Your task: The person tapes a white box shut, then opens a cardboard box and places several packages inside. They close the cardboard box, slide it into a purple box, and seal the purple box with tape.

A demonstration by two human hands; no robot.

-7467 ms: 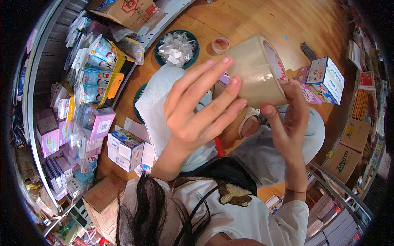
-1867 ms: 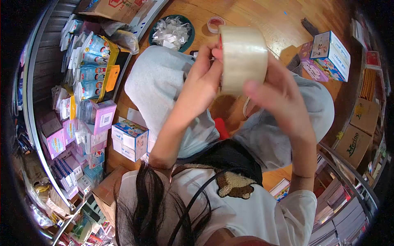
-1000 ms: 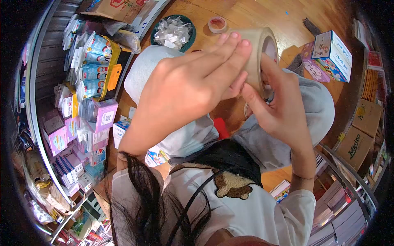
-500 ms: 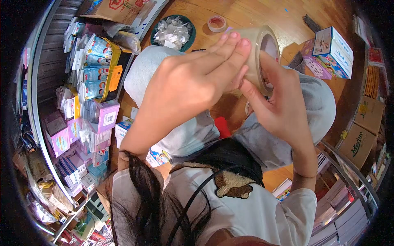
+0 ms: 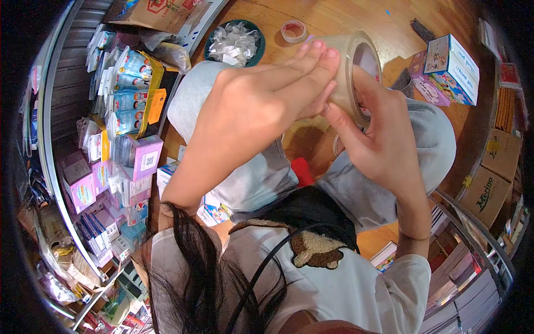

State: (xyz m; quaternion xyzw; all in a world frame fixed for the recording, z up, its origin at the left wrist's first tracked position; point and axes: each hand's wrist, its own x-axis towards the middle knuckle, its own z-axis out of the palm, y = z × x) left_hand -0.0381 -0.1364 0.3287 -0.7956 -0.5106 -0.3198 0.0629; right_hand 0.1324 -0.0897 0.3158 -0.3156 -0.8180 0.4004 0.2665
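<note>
Right hand (image 5: pixel 381 131) grips the wide, clear plastic tape roll (image 5: pixel 345 69); left hand (image 5: pixel 258 103), clasp unclear, best presses lightly beside that grip.

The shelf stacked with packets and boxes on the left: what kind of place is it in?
It looks like a small shop or its storeroom, though I can't tell which. Matching blue packets and pink boxes are stacked on the left, and a brown carton marked Merino is on the right.

There are two hands (image 5: pixel 250 106), one wide tape roll (image 5: pixel 340 58), one small tape roll (image 5: pixel 293 38), one green basin (image 5: pixel 260 54), two brown cartons (image 5: pixel 485 203) at right, two printed boxes (image 5: pixel 457 69) at far right.
</note>
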